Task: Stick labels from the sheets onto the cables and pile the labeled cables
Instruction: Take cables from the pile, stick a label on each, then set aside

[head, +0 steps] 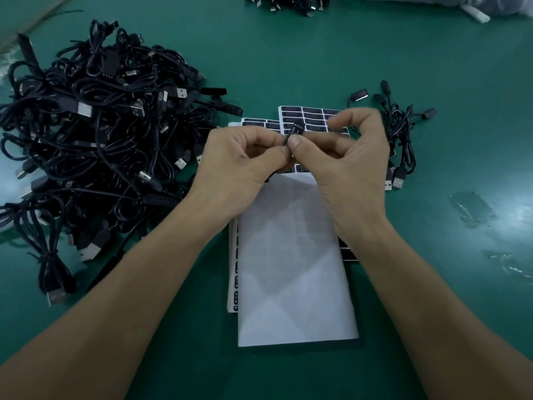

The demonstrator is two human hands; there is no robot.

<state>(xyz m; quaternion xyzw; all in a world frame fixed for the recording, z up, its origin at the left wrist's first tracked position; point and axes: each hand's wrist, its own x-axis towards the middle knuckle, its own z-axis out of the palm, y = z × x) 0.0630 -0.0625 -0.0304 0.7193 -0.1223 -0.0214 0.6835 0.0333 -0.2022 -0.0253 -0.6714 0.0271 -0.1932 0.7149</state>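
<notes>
Work is mid-cycle. At the centre of the frame the left hand [242, 163] and the right hand [346, 157] meet above the label sheets [311, 114]. The thumb and forefinger of each are clamped on a thin black cable [286, 140] and the small black label [297, 129] at its end, while the other right fingers [340, 119] are lifted and spread. The label looks partly wrapped and probably still needs pressing closed.

Centre left, a large heap of cables [95, 125] lies tangled on the green counter [432, 284]. Right of centre, just beyond the right hand, is a small group of cables [401, 134]. I judge this to be the finished pile and the large heap the stock still to do, so most of the job is left. No labels can be made out on either.

Rows of black labels show at the sheets' upper end and left edge, and a mostly white sheet [294, 255] lies on top.
</notes>
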